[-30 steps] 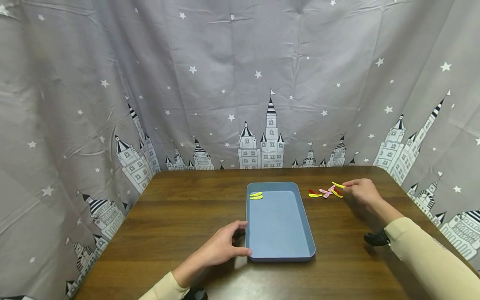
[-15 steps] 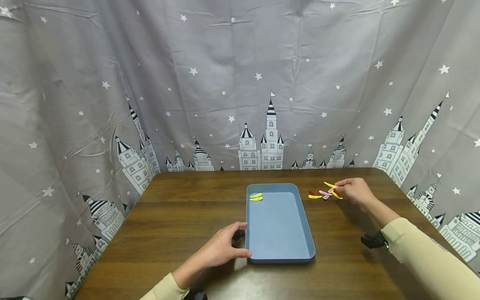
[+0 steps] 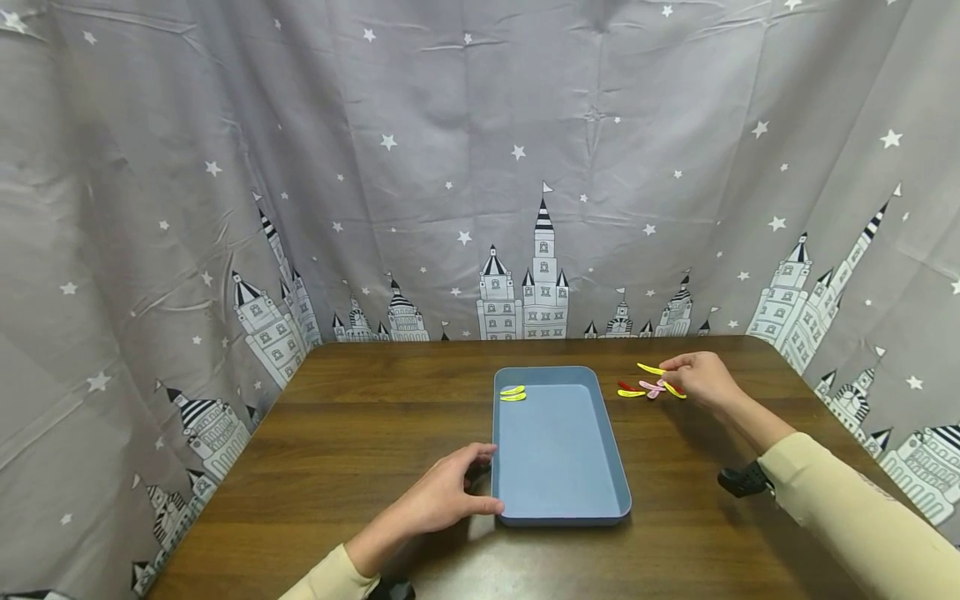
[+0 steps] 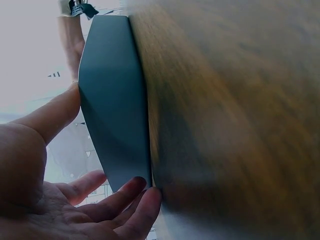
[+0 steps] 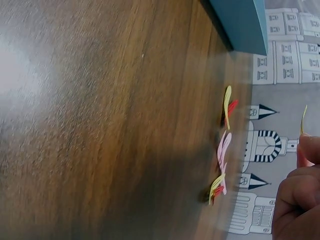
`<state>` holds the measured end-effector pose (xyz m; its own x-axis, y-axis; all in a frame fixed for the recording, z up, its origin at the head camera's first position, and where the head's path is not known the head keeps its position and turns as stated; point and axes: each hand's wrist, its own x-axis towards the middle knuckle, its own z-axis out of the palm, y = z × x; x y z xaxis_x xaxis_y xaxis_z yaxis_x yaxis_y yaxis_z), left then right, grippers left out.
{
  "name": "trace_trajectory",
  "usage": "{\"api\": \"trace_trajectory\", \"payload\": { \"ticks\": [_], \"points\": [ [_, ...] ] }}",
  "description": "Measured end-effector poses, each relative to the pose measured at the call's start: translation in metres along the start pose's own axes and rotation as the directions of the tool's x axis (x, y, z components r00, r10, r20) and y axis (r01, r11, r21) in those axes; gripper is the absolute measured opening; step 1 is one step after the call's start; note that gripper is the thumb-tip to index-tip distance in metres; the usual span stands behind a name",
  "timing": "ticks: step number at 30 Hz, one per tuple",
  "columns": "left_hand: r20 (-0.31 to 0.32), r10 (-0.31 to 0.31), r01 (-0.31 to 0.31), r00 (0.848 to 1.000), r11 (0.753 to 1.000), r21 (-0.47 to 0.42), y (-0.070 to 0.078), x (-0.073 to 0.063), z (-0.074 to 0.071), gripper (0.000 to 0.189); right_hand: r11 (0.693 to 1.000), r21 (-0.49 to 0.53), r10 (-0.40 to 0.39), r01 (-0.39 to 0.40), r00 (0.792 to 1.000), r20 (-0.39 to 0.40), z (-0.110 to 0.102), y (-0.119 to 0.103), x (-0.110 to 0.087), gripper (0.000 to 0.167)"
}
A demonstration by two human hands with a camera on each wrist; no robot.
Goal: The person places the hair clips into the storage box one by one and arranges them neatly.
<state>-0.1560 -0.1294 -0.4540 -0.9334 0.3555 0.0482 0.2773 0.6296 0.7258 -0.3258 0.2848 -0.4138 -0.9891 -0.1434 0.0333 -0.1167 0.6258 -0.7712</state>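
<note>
My right hand [image 3: 705, 380] pinches a yellow snap hair clip [image 3: 649, 368] between thumb and fingertips, above the table. In the right wrist view the held hair clip [image 5: 303, 119] appears edge-on at the fingertips. Below it on the wood lies a loose group of hair clips: a yellow one [image 3: 631, 393], pink ones [image 3: 652, 393], another yellow one [image 3: 676, 391] and bits of red [image 5: 233, 106]. My left hand [image 3: 442, 493] touches the left side of a blue-grey tray [image 3: 561, 450], fingers loosely bent along its outer wall [image 4: 112, 100]. Two yellow hair clips [image 3: 513, 397] lie side by side in the tray's far left corner.
A brown wooden table [image 3: 390, 400] carries everything. Behind it hangs a grey curtain [image 3: 420, 183] printed with castles and stars. A dark wrist strap [image 3: 744, 480] shows below the right sleeve.
My right hand has moved left over the loose hair clips, carrying the yellow hair clip towards the tray. The left hand and the tray stay in place.
</note>
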Motion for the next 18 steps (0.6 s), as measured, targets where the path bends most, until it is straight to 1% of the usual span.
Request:
{"api": "trace_trajectory", "payload": {
  "ticks": [3,9,12,18],
  "points": [
    [0.002,-0.002,0.002,1.000,1.000,-0.002,0.000,0.000,0.000,0.080,0.999,-0.034,-0.029,0.028,1.000,-0.012,0.003,-0.007,0.000,0.029],
    [0.001,-0.002,0.002,1.000,1.000,-0.010,0.000,0.000,0.000,0.079,0.999,-0.033,-0.033,0.034,0.999,0.020,0.007,-0.016,-0.001,0.029],
    [0.001,-0.001,0.001,1.000,1.000,-0.011,0.000,0.000,0.001,0.080,0.999,-0.018,-0.027,0.027,0.999,0.033,0.008,-0.020,-0.002,0.029],
    [0.002,0.001,-0.001,1.000,1.000,-0.003,-0.001,0.000,0.001,0.081,0.999,0.022,-0.039,0.038,0.997,0.063,0.014,-0.031,-0.002,0.030]
  ]
}}
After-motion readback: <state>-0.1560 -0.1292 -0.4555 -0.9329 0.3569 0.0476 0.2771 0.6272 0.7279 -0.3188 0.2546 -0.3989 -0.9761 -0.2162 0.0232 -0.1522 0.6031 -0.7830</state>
